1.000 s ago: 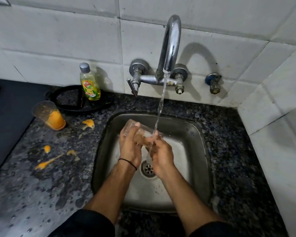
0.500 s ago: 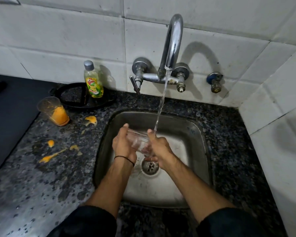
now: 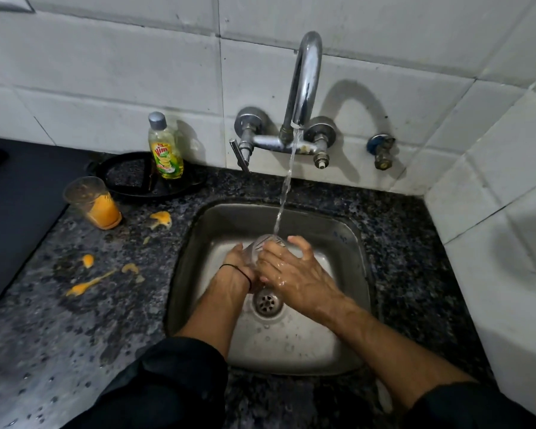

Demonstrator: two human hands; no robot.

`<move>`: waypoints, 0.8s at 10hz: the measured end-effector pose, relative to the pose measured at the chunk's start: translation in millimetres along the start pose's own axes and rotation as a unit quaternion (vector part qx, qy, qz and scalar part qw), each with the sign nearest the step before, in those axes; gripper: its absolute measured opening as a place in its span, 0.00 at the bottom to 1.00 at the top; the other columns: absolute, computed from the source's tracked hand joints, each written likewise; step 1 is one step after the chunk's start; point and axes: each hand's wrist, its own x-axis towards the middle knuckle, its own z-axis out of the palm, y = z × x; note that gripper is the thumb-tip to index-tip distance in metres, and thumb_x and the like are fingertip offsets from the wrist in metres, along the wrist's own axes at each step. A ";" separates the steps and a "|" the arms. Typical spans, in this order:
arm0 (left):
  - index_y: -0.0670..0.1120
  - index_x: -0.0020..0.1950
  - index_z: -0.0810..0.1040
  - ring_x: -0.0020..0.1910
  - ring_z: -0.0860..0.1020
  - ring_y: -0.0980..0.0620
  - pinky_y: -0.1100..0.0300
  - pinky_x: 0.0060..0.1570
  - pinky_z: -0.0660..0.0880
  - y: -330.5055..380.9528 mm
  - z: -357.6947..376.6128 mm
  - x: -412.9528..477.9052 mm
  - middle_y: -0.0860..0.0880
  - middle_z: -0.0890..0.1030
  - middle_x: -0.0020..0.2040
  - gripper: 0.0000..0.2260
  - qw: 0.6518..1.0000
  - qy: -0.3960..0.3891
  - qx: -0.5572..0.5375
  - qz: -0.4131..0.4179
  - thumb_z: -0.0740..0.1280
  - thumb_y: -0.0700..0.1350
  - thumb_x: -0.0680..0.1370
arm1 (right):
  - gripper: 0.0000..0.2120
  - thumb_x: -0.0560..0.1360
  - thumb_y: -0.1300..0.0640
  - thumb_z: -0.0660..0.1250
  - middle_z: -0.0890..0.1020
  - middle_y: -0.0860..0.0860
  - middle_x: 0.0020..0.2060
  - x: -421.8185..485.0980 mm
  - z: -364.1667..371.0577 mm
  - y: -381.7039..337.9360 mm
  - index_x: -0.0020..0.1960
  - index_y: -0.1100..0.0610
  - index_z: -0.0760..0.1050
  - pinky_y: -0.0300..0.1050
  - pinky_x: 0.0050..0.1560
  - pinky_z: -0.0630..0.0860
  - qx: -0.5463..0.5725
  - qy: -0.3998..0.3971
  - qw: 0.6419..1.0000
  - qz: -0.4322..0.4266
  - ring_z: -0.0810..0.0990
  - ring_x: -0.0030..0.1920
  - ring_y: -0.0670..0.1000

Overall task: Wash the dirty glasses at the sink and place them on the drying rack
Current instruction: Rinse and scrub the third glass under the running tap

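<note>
A clear glass (image 3: 262,247) is upright over the steel sink (image 3: 350,243), its mouth under the running stream from the tap (image 3: 304,85). My left hand (image 3: 237,266) grips the glass from the left. My wet right hand (image 3: 291,270) wraps its right side, with the fingers curled round the rim. Most of the glass is hidden between the two hands. A second glass (image 3: 92,202), dirty with orange residue, stands on the counter to the left.
A dish soap bottle (image 3: 164,147) stands on a black round tray (image 3: 127,178) at the back left. Orange spills (image 3: 89,284) lie on the wet granite counter (image 3: 75,320). White tiled walls close the back and the right side. The drain (image 3: 266,301) lies below the hands.
The glass has turned from tilted on its side to upright under the water. Both hands shifted lower and rightward in the sink, and the right hand now covers the glass's side.
</note>
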 end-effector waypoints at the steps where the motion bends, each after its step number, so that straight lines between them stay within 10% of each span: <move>1: 0.45 0.44 0.71 0.37 0.72 0.46 0.52 0.37 0.70 -3.3 16.1 -18.3 0.45 0.72 0.42 0.15 0.998 0.016 -0.057 -0.020 0.52 0.51 0.84 | 0.18 0.78 0.56 0.68 0.85 0.49 0.50 9.8 -17.8 10.8 0.67 0.49 0.73 0.48 0.62 0.68 0.169 -0.117 0.977 0.052 0.81 0.52 0.52; 3: 0.37 0.44 0.82 0.41 0.81 0.45 0.54 0.49 0.74 -15.0 18.3 -32.1 0.39 0.83 0.40 0.23 0.977 -0.060 -0.201 0.042 0.59 0.55 0.82 | 0.16 0.77 0.59 0.64 0.86 0.48 0.53 29.9 -38.2 6.0 0.63 0.46 0.79 0.45 0.60 0.77 0.344 -0.083 0.896 0.268 0.82 0.55 0.50; 5: 0.44 0.48 0.78 0.43 0.81 0.48 0.53 0.48 0.78 -13.3 9.5 -30.7 0.45 0.80 0.45 0.09 0.953 -0.110 -0.215 0.184 0.68 0.51 0.77 | 0.08 0.81 0.62 0.62 0.83 0.48 0.38 54.7 -47.5 0.6 0.46 0.56 0.77 0.38 0.37 0.75 0.672 -0.031 0.471 0.570 0.82 0.38 0.46; 6: 0.43 0.51 0.78 0.45 0.79 0.45 0.51 0.50 0.77 -14.8 17.2 -29.0 0.41 0.78 0.46 0.13 0.960 -0.140 -0.153 0.190 0.68 0.53 0.77 | 0.09 0.81 0.62 0.62 0.85 0.51 0.45 60.3 -52.7 -2.3 0.49 0.58 0.80 0.50 0.58 0.76 0.715 -0.036 0.402 0.571 0.84 0.48 0.49; 8: 0.37 0.38 0.84 0.32 0.84 0.46 0.53 0.42 0.79 8.2 26.0 -30.4 0.40 0.84 0.35 0.27 0.991 -0.078 -0.082 0.076 0.56 0.55 0.83 | 0.18 0.81 0.55 0.61 0.80 0.48 0.62 47.0 -31.0 -6.3 0.70 0.46 0.70 0.53 0.65 0.74 0.463 -0.190 0.827 0.256 0.79 0.62 0.50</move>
